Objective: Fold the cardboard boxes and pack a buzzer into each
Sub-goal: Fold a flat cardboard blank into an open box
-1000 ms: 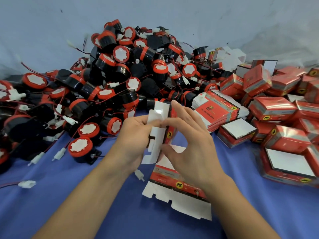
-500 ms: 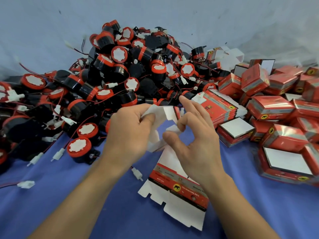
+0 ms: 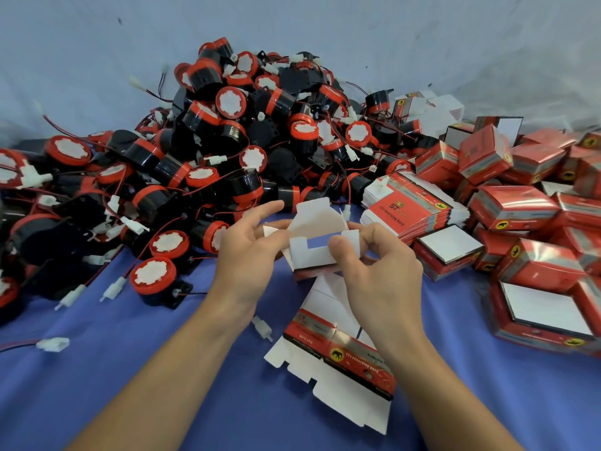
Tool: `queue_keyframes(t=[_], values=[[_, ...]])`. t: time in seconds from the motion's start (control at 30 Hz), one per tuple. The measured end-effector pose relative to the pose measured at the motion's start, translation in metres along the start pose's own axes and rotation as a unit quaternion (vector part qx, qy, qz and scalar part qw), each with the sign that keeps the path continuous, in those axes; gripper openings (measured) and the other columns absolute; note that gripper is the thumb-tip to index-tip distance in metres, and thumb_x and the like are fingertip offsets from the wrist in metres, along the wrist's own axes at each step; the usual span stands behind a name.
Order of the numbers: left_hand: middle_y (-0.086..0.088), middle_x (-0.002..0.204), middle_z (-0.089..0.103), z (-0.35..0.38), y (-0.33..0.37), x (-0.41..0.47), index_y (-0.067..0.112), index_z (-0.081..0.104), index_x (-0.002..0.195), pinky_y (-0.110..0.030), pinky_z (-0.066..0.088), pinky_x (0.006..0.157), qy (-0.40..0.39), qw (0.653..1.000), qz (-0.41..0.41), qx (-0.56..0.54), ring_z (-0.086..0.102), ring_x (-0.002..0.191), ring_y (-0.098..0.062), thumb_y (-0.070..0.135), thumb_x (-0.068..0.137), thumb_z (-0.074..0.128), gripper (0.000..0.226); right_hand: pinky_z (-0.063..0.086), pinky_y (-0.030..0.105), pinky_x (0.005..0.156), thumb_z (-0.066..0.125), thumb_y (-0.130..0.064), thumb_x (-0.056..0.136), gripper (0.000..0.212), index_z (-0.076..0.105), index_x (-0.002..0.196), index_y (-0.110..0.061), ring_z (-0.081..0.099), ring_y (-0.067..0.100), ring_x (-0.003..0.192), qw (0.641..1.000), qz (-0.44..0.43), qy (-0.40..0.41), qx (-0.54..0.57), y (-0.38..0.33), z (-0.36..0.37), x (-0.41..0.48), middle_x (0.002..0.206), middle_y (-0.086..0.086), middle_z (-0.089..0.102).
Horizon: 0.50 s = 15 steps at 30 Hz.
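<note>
The left hand (image 3: 247,255) grips the half-formed box (image 3: 313,221) by one side while the right hand (image 3: 383,275) pinches a flap (image 3: 353,236), seemingly to tuck it; the box hangs before the buzzer pile (image 3: 227,141), handy for filling.

Buzzer pile (image 3: 227,151): lay at left rear of table (image 3: 97,369).
Folded boxes (image 3: 520,206): sat at right.
Flat-box stack (image 3: 413,206): lay between them.
</note>
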State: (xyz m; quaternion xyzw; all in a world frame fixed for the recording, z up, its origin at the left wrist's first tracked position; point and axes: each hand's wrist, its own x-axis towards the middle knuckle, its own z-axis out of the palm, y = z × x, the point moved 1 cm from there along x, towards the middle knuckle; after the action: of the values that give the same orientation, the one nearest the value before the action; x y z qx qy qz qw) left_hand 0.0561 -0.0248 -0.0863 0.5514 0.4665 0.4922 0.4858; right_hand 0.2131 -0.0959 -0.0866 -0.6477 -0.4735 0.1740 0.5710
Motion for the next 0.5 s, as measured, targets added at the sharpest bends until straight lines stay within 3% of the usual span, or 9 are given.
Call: queue_keyframes(t=[0.07,0.13,0.3,0.4,0.5], values=[[0.006,0.096,0.080,0.000,-0.003,0.001,0.030,0.072,0.121,-0.028,0.062,0.077,0.011,1.000,-0.005,-0.008,0.077,0.093,-0.016,0.016,0.082,0.068,0.042,0.044,0.009,0.068,0.073,-0.041,0.085,0.032,0.057,0.068,-0.020,0.063,-0.003,0.088,1.000,0.008,0.021,-0.007,0.001,0.000,0.001,0.091,-0.017,0.073],[0.011,0.094,0.079,0.002,-0.004,0.000,0.036,0.075,0.111,-0.029,0.063,0.075,0.016,0.998,0.035,0.042,0.076,0.091,-0.012,0.014,0.087,0.067,0.033,0.043,0.014,0.066,0.073,-0.046,0.084,0.030,0.058,0.073,-0.022,0.064,0.002,0.086,1.000,0.011,0.020,0.001,0.004,-0.001,0.002,0.086,-0.017,0.072],[0.038,0.091,0.071,0.008,0.005,-0.010,0.058,0.071,0.092,-0.017,0.058,0.070,0.018,0.985,0.114,0.127,0.069,0.088,0.009,0.024,0.086,0.053,0.039,0.058,0.045,0.089,0.064,-0.060,0.088,0.033,0.054,0.116,-0.046,0.071,0.005,0.097,0.988,0.081,-0.113,0.074,0.016,0.001,0.007,0.113,-0.015,0.074],[0.048,0.089,0.065,0.005,0.003,-0.009,0.038,0.076,0.117,-0.011,0.053,0.071,0.023,0.977,0.130,0.169,0.066,0.089,0.014,0.030,0.087,0.049,0.041,0.053,0.050,0.099,0.055,-0.066,0.091,0.036,0.061,0.120,-0.044,0.069,0.008,0.106,0.974,0.101,-0.189,0.075,0.021,0.005,0.010,0.111,-0.016,0.074],[0.050,0.095,0.063,0.001,-0.001,-0.006,0.033,0.071,0.128,-0.010,0.051,0.085,0.044,0.979,0.121,0.157,0.061,0.103,0.020,0.031,0.092,0.048,0.043,0.055,0.043,0.094,0.061,-0.070,0.079,0.046,0.064,0.118,-0.047,0.070,0.003,0.099,0.970,0.109,-0.208,0.059,0.025,0.006,0.012,0.106,-0.018,0.076]])
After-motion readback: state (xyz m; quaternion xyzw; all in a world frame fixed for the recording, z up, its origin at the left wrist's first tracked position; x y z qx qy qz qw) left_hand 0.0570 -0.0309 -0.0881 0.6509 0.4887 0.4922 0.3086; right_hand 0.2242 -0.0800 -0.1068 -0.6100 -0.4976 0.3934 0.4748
